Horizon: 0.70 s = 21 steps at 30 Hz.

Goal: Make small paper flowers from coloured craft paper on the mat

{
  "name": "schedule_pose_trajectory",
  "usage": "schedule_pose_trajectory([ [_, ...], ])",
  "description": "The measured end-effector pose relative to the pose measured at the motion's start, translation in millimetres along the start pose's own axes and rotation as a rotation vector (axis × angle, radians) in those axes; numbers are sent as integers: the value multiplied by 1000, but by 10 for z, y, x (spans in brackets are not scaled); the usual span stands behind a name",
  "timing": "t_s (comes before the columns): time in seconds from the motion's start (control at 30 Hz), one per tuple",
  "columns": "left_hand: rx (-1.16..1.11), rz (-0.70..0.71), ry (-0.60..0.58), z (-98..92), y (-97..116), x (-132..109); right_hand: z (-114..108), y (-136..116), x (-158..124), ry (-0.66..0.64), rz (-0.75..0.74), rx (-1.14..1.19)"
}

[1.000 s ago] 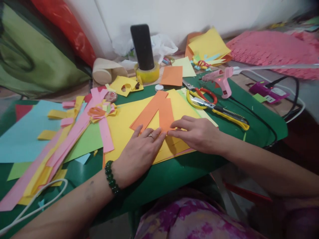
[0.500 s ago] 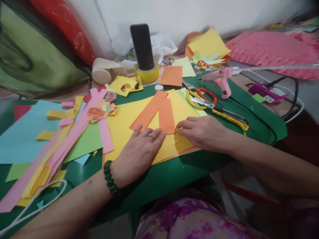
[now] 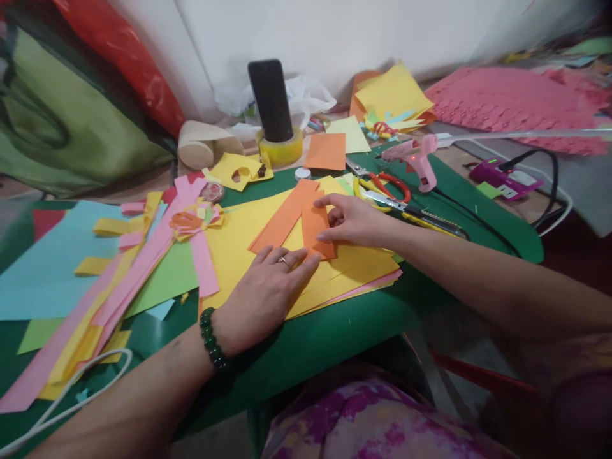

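Observation:
An orange paper cut-out (image 3: 294, 217) with two legs lies on a stack of yellow sheets (image 3: 239, 239) on the green table (image 3: 335, 331). My left hand (image 3: 265, 290), with a ring and a dark bead bracelet at the wrist, lies flat and open on the yellow stack, fingertips at the cut-out's lower edge. My right hand (image 3: 351, 220) rests on the right leg of the cut-out, its thumb and fingers closed on that strip's right edge.
Scissors (image 3: 377, 185) and a yellow utility knife (image 3: 430, 220) lie right of the sheets, a pink glue gun (image 3: 414, 156) behind them. A phone (image 3: 270, 99) stands in a tape roll (image 3: 282, 150). Pink, yellow, blue and green paper strips (image 3: 138, 255) cover the left. A white cable (image 3: 71, 398) loops at the front left.
My right hand has moved up and left from the yellow stack's lower right onto the orange cut-out's right leg. The yellow sheets have fanned apart a little. My left hand has stayed put.

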<state>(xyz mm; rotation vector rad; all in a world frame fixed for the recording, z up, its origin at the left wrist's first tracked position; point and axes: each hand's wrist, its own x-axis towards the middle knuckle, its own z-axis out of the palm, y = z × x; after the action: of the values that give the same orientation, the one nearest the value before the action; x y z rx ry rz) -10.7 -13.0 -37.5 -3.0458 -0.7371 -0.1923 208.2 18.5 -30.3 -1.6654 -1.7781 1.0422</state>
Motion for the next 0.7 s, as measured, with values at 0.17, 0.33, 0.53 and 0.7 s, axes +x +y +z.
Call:
schedule_pose_trajectory([
  [0.17,-77,-13,-13,2,-32,-6,56,11,-27,102,-167,80],
  [0.33,-103,-28,-61,-18,-33,6,23,72,-127,-106,-252,118],
  [0.53,-75,-21,-57,-24,-32,2,35,121,-152,-30,-265,-9],
  [0.7,-29,8,-41,-20,-27,5,50,112,-134,8,-249,-95],
])
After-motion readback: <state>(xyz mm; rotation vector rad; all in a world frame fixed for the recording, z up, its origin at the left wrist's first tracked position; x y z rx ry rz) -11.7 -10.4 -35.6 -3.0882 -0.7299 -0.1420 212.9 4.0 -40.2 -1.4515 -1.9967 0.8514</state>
